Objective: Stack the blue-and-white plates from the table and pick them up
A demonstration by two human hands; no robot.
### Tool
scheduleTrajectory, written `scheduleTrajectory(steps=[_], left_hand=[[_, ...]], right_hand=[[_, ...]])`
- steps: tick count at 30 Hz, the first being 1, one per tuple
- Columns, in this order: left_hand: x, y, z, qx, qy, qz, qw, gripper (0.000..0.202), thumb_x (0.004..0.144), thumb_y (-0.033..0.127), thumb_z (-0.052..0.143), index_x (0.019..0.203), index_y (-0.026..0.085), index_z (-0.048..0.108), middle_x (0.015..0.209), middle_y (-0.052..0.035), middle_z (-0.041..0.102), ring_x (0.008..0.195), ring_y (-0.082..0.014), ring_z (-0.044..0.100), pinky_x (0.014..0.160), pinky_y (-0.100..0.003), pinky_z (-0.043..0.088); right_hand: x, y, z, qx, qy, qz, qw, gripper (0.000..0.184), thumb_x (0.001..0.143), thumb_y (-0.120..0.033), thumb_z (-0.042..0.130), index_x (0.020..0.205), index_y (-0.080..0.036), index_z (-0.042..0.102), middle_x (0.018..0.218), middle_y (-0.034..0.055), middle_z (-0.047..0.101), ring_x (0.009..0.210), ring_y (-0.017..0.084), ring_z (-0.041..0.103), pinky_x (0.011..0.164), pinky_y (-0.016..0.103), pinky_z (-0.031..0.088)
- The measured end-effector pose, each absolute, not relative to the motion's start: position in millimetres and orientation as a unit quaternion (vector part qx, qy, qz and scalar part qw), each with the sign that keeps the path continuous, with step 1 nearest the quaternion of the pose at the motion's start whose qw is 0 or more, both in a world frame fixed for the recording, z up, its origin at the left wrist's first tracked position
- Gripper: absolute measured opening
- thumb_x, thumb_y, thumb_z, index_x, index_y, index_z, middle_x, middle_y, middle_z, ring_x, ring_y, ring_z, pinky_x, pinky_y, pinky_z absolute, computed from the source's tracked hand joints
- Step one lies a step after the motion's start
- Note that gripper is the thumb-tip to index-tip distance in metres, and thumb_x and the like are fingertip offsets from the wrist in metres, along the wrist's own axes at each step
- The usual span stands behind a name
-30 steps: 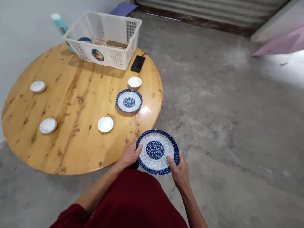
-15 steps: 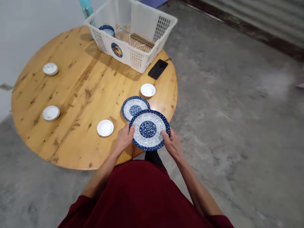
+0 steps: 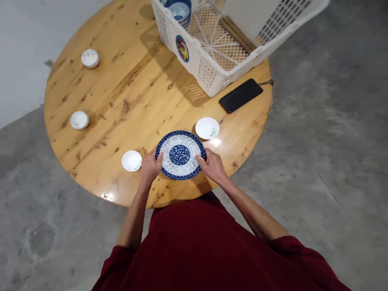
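Note:
A blue-and-white patterned plate (image 3: 180,154) is held over the near edge of the round wooden table (image 3: 115,93). My left hand (image 3: 150,166) grips its left rim and my right hand (image 3: 213,165) grips its right rim. The other patterned plate that lay here is hidden under it. Small white saucers sit close by: one (image 3: 131,160) just left of my left hand, one (image 3: 207,128) just beyond the plate to the right.
A white plastic basket (image 3: 212,68) stands at the table's far side with blue bowls (image 3: 180,9) and chopsticks inside. A black phone (image 3: 241,95) lies beside it. Two more saucers (image 3: 79,120) (image 3: 90,58) sit at the left. Concrete floor surrounds the table.
Both hands carried the plate from beyond the table's edge onto the table, over the spot where the other patterned plate lay. The view shifted closer and more overhead.

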State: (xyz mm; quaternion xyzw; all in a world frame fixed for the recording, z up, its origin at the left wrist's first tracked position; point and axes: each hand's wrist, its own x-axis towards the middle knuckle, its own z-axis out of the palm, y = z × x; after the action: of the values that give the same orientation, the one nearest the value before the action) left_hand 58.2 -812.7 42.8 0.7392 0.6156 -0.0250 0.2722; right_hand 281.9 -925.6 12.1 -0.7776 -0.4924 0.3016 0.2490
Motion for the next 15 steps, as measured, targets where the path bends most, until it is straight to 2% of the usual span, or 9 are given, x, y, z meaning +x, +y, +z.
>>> scheduleTrajectory(steps=[3,7,10,15], left_hand=[[61.7,-813.0,38.9,0.737,0.627,-0.042,0.249,0.021,0.102,0.032,0.054,0.100,0.017,0.069,0.094,-0.0123,0.075,0.095,-0.0303,0.071,0.076,-0.031,0.044],[64.4,-815.7,35.1,0.740,0.632,-0.061,0.221,0.023,0.102,0.031,0.054,0.112,0.015,0.067,0.103,-0.0148,0.076,0.102,-0.0332,0.072,0.081,-0.033,0.047],[65.9,-816.0,33.3,0.744,0.632,-0.088,0.197,0.026,0.103,0.033,0.051,0.115,0.015,0.065,0.107,-0.0161,0.077,0.103,-0.0350,0.072,0.081,-0.034,0.048],[68.2,-811.3,32.0,0.749,0.629,-0.110,0.176,0.027,0.103,0.035,0.048,0.112,0.016,0.064,0.112,-0.0160,0.075,0.104,-0.0348,0.071,0.080,-0.035,0.049]], right_hand=[[287.5,-917.1,7.3,-0.771,-0.526,0.303,0.192,0.031,0.093,-0.046,0.042,0.095,-0.019,0.056,0.084,0.0138,0.070,0.077,0.030,0.065,0.068,0.034,0.043],[289.9,-908.4,11.9,-0.769,-0.552,0.314,0.074,0.039,0.098,-0.042,0.041,0.115,-0.011,0.056,0.092,0.0185,0.074,0.087,0.034,0.069,0.073,0.035,0.044],[291.0,-902.7,19.6,-0.760,-0.564,0.322,0.007,0.047,0.101,-0.041,0.040,0.131,-0.005,0.049,0.099,0.0204,0.075,0.093,0.036,0.071,0.076,0.036,0.045],[292.6,-896.1,27.9,-0.740,-0.578,0.341,-0.039,0.061,0.104,-0.040,0.038,0.150,0.000,0.033,0.111,0.0233,0.075,0.103,0.038,0.072,0.081,0.038,0.049]])
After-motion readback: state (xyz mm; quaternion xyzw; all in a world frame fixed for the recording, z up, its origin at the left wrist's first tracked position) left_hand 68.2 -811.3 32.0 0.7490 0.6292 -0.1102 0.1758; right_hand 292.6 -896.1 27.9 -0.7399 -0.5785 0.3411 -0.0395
